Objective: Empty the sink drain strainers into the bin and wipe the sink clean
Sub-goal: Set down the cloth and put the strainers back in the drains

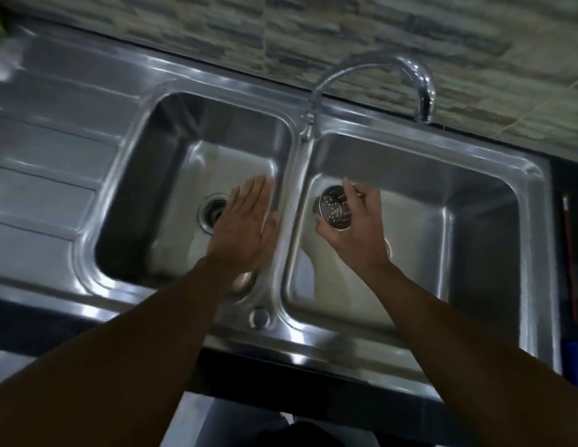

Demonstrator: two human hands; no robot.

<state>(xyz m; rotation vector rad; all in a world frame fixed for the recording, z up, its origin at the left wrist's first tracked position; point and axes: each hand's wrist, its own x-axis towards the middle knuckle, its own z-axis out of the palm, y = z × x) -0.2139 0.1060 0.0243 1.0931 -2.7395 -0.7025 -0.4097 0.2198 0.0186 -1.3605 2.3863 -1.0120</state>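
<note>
A steel double sink [313, 101], tap [378, 69] behind its divider. Left hand [245, 221] hovers, fingers spread flat, over the left drain [210, 212]. Right hand [355, 227] grips a perforated strainer [333, 209] above the right basin: probably light, rigid, slippery; best gripped at its rim.

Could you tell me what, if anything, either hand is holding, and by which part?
The right hand grips the drain strainer around its perforated wall; the left hand holds nothing.

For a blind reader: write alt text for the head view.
Right hand holds a perforated metal strainer over the right basin of a steel double sink; left hand, open and flat, hovers above the left basin's drain.
</note>
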